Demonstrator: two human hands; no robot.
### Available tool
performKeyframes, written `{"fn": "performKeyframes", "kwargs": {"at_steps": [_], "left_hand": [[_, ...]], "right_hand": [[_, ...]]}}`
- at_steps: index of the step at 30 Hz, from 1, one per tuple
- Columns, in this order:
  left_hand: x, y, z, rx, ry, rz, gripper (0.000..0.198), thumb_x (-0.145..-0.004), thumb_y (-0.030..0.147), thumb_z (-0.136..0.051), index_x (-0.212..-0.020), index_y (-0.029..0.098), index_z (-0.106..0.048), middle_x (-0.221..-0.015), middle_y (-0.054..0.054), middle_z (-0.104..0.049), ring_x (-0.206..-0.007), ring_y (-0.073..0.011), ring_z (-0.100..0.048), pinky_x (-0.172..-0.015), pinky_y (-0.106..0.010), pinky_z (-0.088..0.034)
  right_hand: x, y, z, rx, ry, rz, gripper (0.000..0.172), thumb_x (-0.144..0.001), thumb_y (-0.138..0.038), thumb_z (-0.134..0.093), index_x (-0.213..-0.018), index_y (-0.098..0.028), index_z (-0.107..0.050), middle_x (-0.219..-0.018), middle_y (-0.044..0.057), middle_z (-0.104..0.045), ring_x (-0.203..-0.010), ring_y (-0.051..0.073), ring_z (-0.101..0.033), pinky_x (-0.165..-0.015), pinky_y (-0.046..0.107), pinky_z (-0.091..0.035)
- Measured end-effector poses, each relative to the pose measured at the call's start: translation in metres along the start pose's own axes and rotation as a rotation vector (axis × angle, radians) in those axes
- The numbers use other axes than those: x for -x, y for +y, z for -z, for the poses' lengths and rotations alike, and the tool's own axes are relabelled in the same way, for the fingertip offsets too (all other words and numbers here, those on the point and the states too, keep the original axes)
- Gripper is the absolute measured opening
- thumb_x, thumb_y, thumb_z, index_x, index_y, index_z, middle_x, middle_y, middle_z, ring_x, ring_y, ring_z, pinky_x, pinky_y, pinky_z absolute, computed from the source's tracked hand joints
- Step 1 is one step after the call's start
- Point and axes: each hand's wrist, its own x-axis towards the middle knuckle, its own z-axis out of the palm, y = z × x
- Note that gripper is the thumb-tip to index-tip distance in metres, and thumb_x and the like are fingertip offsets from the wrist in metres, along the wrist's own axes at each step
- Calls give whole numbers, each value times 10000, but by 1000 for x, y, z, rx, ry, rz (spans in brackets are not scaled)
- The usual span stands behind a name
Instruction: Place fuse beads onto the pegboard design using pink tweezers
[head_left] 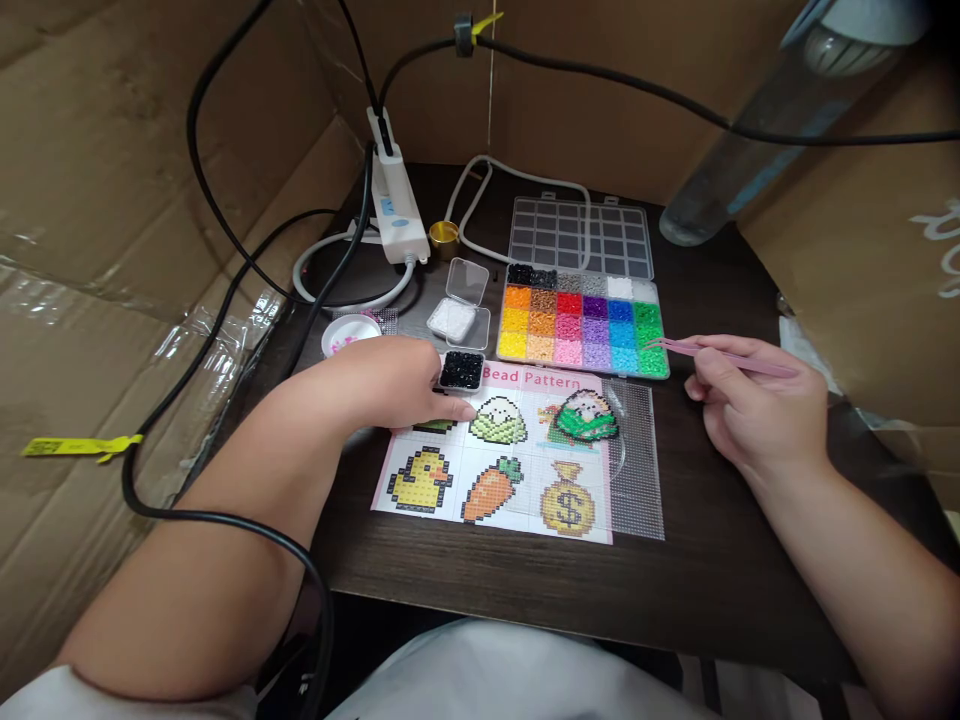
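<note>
My right hand point(769, 400) is closed round pink tweezers point(739, 357). Their tips reach over the green beads at the right edge of a divided bead box point(585, 370). My left hand point(397, 385) rests on the pattern sheet point(491, 525), thumb stretched out beside a printed green-and-white figure point(499, 420); its other fingers are mostly hidden. Right beside that hand sits a small box of black beads point(461, 370). On a clear pegboard point(637, 470) over the sheet's right side lies a green, white and black bead figure point(587, 415).
Behind the sheet are a small open case of white beads point(452, 318), a white dish with pink beads point(351, 335) and a gold cup point(444, 238). A power strip point(397, 205) stands at the back left. A black cable point(225, 517) crosses over my left forearm.
</note>
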Motion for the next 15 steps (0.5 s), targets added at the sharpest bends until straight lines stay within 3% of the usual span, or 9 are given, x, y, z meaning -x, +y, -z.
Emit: {"fn": "performKeyframes", "kwargs": {"at_steps": [9,15], "left_hand": [[-2,-4,-2,19,31,-14,587,-901,852,-849,-720,298,-781,-752,-126,-817,-793,-373,-784,-815,-476,-514],[-3,-4,-2,-38,17,-16,585,-967,853,-787,-804,291,-800,-805,-123,-839,-804,-350,-779,-796,-458,-512]], "right_hand": [[1,2,3,15,-21,-4,159,-751,-245,-1118,-866,-255,-1008,-1012,120,-998,-638,112,-650,-554,246,-495],[1,2,5,34,-33,0,98,-804,-212,-1063,-878,-251,-1013,-1023,124,-1000,-661,121,-668,-571,255,-491]]}}
